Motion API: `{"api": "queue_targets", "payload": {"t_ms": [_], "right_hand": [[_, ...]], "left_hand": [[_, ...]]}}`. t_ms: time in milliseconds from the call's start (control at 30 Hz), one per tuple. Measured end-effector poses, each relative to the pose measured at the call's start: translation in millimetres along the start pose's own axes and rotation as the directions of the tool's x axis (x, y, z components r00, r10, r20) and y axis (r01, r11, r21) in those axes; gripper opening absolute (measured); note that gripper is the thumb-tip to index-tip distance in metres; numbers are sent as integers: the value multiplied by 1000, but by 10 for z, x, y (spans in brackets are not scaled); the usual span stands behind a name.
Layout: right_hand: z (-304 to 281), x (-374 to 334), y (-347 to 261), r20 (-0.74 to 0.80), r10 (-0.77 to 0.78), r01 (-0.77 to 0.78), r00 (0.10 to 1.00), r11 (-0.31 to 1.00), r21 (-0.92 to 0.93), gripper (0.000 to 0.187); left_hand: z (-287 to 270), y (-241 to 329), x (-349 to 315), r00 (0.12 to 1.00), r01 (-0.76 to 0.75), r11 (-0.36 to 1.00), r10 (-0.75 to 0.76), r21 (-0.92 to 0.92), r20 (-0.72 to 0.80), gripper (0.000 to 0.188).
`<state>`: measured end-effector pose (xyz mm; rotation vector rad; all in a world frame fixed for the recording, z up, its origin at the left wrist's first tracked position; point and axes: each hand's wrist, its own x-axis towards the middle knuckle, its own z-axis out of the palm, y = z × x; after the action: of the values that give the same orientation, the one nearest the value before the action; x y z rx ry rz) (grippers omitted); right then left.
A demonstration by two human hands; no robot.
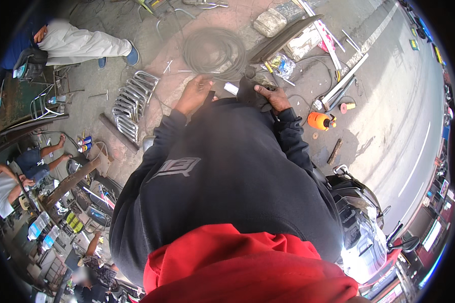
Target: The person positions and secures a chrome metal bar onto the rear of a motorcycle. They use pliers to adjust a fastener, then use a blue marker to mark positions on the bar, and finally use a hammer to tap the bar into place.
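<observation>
My right hand (274, 98) is closed on a dark grey, crumpled cloth (246, 92) in front of my body, with the thumb lying over its near side. My left hand (193, 96) is up to the left of it, fingers apart and stretched forward. A narrow dark strip shows beside that palm; whether the hand touches it I cannot tell. Between the two hands a small white object (231, 89) is visible, partly hidden by the cloth. The black sweatshirt covers what lies closer to my body.
Coiled cable (214, 51) lies ahead. Bent metal tubes (134, 103) are stacked at left, near a dark bar (118, 133). An orange spray bottle (319, 121), long metal bars (345, 81) and a motorcycle (356, 222) are on the right, beside the road. People sit and stand at left.
</observation>
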<state>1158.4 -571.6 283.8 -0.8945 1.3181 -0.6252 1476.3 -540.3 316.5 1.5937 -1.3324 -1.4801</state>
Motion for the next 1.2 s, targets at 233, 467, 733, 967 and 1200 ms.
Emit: {"api": "queue_targets", "payload": {"t_ms": [233, 467, 733, 967, 1200], "right_hand": [[507, 251, -893, 166, 54, -80, 985, 985, 152, 46], [850, 1117, -1811, 528, 5, -359, 849, 739, 571, 68], [864, 2666, -1906, 280, 195, -309, 940, 833, 460, 60], [-95, 4221, -1581, -74, 227, -226, 971, 974, 15, 41], [-1295, 4631, -1897, -284, 387, -463, 877, 838, -287, 41]], "left_hand": [[-331, 354, 349, 955, -294, 940, 280, 173, 103, 62], [-328, 702, 835, 924, -218, 968, 246, 124, -292, 58], [-1787, 463, 2395, 727, -59, 989, -50, -136, -685, 55], [-4453, 1244, 3946, 295, 273, 769, 504, 578, -811, 47], [-4817, 1615, 5395, 744, 474, 533, 184, 701, -643, 73]]}}
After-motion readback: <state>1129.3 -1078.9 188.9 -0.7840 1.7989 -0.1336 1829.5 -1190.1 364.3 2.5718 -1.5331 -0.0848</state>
